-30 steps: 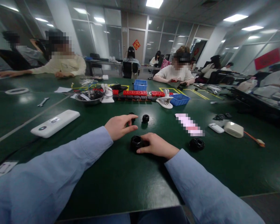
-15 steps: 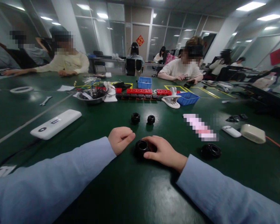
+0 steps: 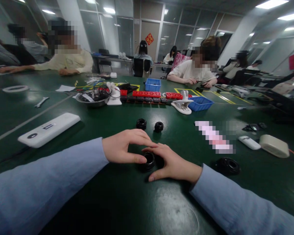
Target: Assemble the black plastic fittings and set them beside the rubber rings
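Observation:
A thick black ring-shaped part [image 3: 150, 160] with a round hole stands on the green table between my hands. My left hand [image 3: 127, 146] reaches in from the left, its thumb tip at the ring's near rim and its fingers stretched out over the far side. Around the ring's right side curves my right hand [image 3: 168, 163], thumb and fingers spread apart, with a gap to the ring at the thumb. The fingertips of both hands meet or overlap behind the ring. Just beyond lie two smaller black rings, a left one [image 3: 141, 123] and a right one [image 3: 159, 126].
Another black ring [image 3: 227, 166] lies right of my right forearm. A white power bank-like device [image 3: 50, 130] is at left, a wrench [image 3: 41, 102] behind it. Farther back are a metal bowl [image 3: 94, 103], red power strips [image 3: 146, 94], a white clip [image 3: 182, 105] and blue bins [image 3: 201, 103]. Co-workers sit opposite.
My left hand has opened from a loose fist and moved over the ring. My right hand has loosened from around the ring, its thumb now spread away. The view has shifted slightly.

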Tool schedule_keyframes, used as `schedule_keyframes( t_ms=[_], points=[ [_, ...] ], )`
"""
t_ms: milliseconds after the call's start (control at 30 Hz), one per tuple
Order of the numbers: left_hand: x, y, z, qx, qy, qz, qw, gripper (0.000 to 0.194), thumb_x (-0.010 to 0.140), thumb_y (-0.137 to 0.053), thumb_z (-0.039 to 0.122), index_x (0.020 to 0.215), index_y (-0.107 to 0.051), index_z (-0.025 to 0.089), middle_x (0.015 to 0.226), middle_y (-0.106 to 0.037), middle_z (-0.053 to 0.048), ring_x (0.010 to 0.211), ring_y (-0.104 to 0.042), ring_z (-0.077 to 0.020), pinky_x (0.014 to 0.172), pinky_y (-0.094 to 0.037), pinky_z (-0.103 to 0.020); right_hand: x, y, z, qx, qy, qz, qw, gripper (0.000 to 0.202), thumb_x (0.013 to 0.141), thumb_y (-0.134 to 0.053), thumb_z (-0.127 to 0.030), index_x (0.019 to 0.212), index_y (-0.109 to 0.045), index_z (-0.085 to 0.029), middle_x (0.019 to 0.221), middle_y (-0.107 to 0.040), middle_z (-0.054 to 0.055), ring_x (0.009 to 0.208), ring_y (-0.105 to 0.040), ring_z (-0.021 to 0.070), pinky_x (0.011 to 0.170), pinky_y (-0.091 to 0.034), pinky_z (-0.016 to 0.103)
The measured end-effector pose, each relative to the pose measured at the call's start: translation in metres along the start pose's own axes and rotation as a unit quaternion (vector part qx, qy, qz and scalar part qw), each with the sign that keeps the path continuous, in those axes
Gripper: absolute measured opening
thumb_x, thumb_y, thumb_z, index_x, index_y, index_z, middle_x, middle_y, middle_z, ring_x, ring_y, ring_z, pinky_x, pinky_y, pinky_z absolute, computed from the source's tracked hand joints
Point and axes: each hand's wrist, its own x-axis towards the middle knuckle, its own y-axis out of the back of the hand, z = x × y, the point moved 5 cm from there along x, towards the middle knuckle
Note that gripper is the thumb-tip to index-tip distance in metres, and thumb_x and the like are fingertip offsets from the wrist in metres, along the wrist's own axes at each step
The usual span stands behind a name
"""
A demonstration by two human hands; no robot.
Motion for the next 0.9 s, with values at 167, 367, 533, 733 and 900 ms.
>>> schedule_keyframes(
  t_ms=[167,367,533,733,900],
  points=[
    [0.013,0.005,0.006,-0.011,0.003,-0.095,0.995,0.03,0.078,-0.065,0.026,0.108,-0.066,0.025,0.106,-0.067,-0.005,0.098,-0.056,-0.0189,0.089,-0.041,-0.029,0.006,-0.003,0.0,-0.009,0.013,-0.014,1.0,0.064,0.054,-0.081,-0.044,0.109,-0.06,-0.019,0.101,-0.061,0.005,0.096,-0.051,0.0235,0.086,-0.037,0.038],
    [0.02,-0.001,0.008,0.032,0.033,-0.168,0.985,0.036,0.072,-0.069,0.017,0.107,-0.067,0.027,0.108,-0.066,-0.003,0.098,-0.055,-0.02,0.089,-0.04,-0.029,0.01,-0.004,0.001,-0.012,0.021,-0.038,0.999,0.047,0.059,-0.079,-0.041,0.099,-0.065,-0.02,0.102,-0.06,0.004,0.095,-0.05,0.0221,0.085,-0.036,0.037],
    [0.025,-0.003,0.01,0.037,0.039,-0.177,0.983,0.04,0.069,-0.071,0.016,0.107,-0.067,0.026,0.106,-0.067,-0.004,0.099,-0.056,-0.0212,0.088,-0.04,-0.029,0.01,-0.003,0.002,-0.01,0.012,-0.041,0.999,0.047,0.057,-0.08,-0.04,0.097,-0.066,-0.02,0.1,-0.06,0.003,0.095,-0.05,0.0219,0.083,-0.037,0.036],
    [0.027,-0.003,0.011,0.047,0.057,-0.18,0.981,0.039,0.068,-0.072,0.016,0.105,-0.067,0.028,0.104,-0.067,-0.003,0.097,-0.058,-0.0207,0.085,-0.041,-0.027,0.01,-0.003,0.004,-0.005,0.019,-0.038,0.999,0.048,0.057,-0.08,-0.041,0.098,-0.065,-0.021,0.102,-0.059,0.003,0.096,-0.05,0.0218,0.084,-0.037,0.036],
    [0.027,-0.004,0.015,0.101,0.075,-0.184,0.975,0.039,0.068,-0.074,0.017,0.106,-0.067,0.024,0.1,-0.066,-0.004,0.091,-0.059,-0.019,0.079,-0.042,-0.024,0.008,-0.003,0.004,0.004,0.017,-0.025,1.0,0.047,0.056,-0.08,-0.041,0.096,-0.065,-0.02,0.103,-0.056,0.004,0.097,-0.049,0.0222,0.084,-0.037,0.036]
  ],
)
